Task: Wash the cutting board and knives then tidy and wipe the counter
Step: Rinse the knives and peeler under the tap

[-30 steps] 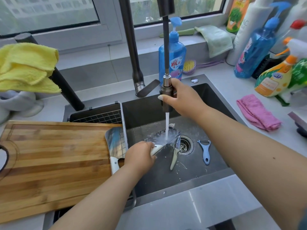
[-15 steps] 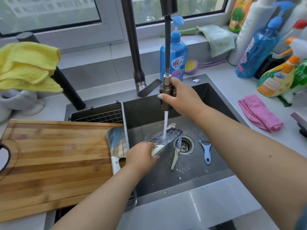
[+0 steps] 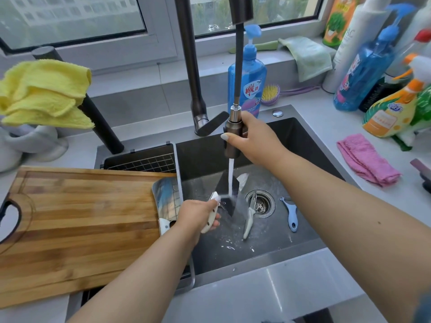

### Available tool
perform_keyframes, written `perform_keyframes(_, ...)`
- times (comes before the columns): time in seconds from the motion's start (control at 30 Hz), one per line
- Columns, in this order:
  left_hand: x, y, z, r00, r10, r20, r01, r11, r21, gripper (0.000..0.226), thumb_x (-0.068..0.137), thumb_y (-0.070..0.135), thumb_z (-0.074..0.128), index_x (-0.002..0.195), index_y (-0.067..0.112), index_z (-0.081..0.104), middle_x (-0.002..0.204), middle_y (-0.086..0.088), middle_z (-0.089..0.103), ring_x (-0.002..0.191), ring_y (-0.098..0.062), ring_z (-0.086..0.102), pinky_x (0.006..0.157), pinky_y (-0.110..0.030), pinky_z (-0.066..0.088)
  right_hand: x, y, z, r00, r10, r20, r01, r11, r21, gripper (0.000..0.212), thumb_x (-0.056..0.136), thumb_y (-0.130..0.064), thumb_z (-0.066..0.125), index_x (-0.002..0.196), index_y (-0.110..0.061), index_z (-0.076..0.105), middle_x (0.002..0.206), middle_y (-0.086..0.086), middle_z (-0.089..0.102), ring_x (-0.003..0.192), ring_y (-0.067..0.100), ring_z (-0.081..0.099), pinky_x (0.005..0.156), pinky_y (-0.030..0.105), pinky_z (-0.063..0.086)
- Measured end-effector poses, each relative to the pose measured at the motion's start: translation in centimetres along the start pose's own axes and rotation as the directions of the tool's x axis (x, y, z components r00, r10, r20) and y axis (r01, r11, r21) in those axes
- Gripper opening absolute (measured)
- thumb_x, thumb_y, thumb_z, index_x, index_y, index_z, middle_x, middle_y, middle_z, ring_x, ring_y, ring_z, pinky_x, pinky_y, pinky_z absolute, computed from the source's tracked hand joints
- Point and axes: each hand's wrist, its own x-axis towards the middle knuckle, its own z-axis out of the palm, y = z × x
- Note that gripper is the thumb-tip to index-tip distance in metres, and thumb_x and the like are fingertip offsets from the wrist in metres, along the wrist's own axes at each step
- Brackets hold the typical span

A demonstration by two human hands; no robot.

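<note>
My left hand (image 3: 197,215) grips the white handle of a cleaver (image 3: 227,194) over the dark sink (image 3: 291,238), its blade tilted up under the water stream. My right hand (image 3: 254,138) holds the pull-out tap spray head (image 3: 233,134) above the blade, water running. A second broad knife (image 3: 166,201) lies at the right end of the wooden cutting board (image 3: 77,222), which rests over the sink's left side. A small white-handled knife (image 3: 250,215) lies beside the drain (image 3: 261,203). A blue peeler (image 3: 290,213) lies on the sink floor to its right.
Blue dish soap bottle (image 3: 247,82) stands behind the sink. A pink cloth (image 3: 366,159) lies on the right counter near several cleaning bottles (image 3: 391,110). Yellow cloth (image 3: 44,92) hangs at the left. A green cloth (image 3: 307,57) and a brush (image 3: 270,94) sit by the window sill.
My left hand has turned the cleaver so its blade stands more upright under the stream. The spray head has stayed over the blade.
</note>
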Motion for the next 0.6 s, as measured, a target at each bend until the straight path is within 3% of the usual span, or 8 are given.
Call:
perform_keyframes(0.07, 0.1, 0.1, 0.0, 1.0, -0.013, 0.015, 0.014, 0.999, -0.049, 0.032, 0.084, 0.025, 0.072, 0.09, -0.007, 0.067, 0.074, -0.019, 0.067, 0.049, -0.02, 0.059, 0.04, -0.022, 0.046, -0.1, -0.3, 0.4, 1.0, 0.008, 0.011, -0.009, 0.999, 0.038, 0.037, 0.09, -0.036, 0.063, 0.121, -0.024, 0.046, 0.104, -0.011, 0.051, 0.093, 0.008, 0.052, 0.076, 0.014, 0.045)
perform_keyframes(0.2, 0.2, 0.2, 0.3, 0.999, -0.038, 0.01, 0.039, 0.996, -0.086, 0.026, 0.086, 0.017, 0.068, 0.093, -0.008, 0.066, 0.071, -0.016, 0.065, 0.045, -0.017, 0.057, 0.039, -0.021, 0.046, -0.2, -0.5, 0.9, 1.0, 0.006, 0.011, -0.007, 0.998, 0.055, 0.038, 0.09, -0.037, 0.063, 0.121, -0.022, 0.047, 0.103, -0.011, 0.052, 0.093, 0.008, 0.052, 0.067, 0.007, 0.039)
perform_keyframes(0.6, -0.8, -0.4, 0.4, 0.997, -0.051, 0.051, 0.054, 0.996, -0.073, 0.026, 0.087, 0.016, 0.067, 0.098, -0.007, 0.066, 0.073, -0.016, 0.068, 0.049, -0.018, 0.059, 0.041, -0.023, 0.047, 0.3, 0.0, 0.6, 1.0, 0.001, -0.031, -0.001, 1.0, 0.011, 0.035, 0.09, -0.038, 0.062, 0.117, -0.023, 0.046, 0.104, -0.01, 0.052, 0.093, 0.009, 0.053, 0.083, 0.025, 0.049)
